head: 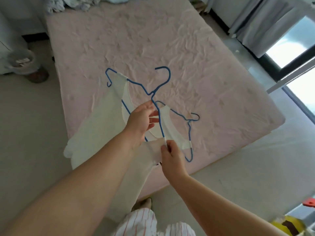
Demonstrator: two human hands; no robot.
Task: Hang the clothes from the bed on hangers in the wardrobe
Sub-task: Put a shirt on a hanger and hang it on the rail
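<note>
Two blue wire hangers are in the air above the pink bed, and a thin white sleeveless garment hangs from each. The nearer hanger carries a garment draped down to the left. My left hand holds this hanger at its neck, thumb and fingers around the wire. My right hand pinches a white shoulder strap where it wraps the hanger's arm. The second hanger sits behind to the right with its own garment. More clothes lie heaped at the bed's far end.
Grey curtains and a bright window stand on the right. A bin sits on the floor at the left. Pale floor surrounds the bed. Yellow and red objects lie at the bottom right. The wardrobe is out of view.
</note>
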